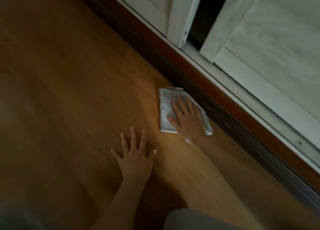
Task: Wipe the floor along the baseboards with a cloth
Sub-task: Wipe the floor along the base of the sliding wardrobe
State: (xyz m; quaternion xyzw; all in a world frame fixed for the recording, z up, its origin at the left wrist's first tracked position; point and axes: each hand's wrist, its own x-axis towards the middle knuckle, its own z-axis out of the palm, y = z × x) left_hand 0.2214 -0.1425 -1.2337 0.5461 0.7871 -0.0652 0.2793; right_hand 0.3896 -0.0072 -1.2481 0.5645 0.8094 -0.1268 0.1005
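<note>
The right hand (186, 119) presses flat on the folded white cloth (166, 112), fingers (181, 102) straight and slightly apart. The cloth lies on the wooden floor (69, 91), its far edge touching the dark baseboard (216, 106). The left hand (135, 158) rests flat on the floor near the cloth, fingers spread.
</note>
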